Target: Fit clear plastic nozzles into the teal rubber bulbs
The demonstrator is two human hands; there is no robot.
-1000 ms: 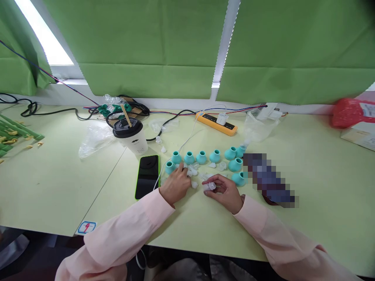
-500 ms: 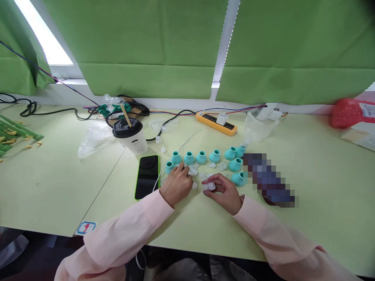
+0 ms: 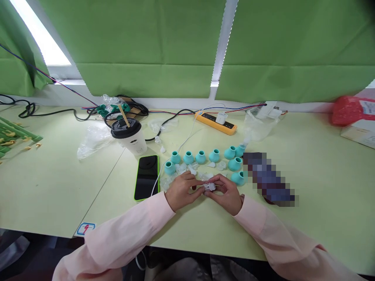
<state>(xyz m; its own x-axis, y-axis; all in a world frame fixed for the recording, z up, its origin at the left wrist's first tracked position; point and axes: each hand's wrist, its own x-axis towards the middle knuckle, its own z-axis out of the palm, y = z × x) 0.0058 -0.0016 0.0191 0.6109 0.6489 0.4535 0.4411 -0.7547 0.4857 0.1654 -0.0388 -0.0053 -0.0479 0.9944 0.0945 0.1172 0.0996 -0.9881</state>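
Between thumb and fingers, my right hand holds a small clear plastic piece. My left hand meets it from the left, thumb and index finger closed at the piece's left end; whatever lies between those fingertips is too small to name. Behind the hands, several turquoise bulbs with open necks stand in a curved row. Loose clear plastic parts lie between the bulbs and my hands, and one clear cup-like part sits near the right bulbs.
A phone with a white cable lies left of my hands, a lidded cup behind it. An orange power strip is at the back. A pixelated object lies on the right. Plastic bags and a red package are farther back.
My left hand has moved right and toward me, from the loose parts to the clear piece. My right hand still holds that piece in about the same place.
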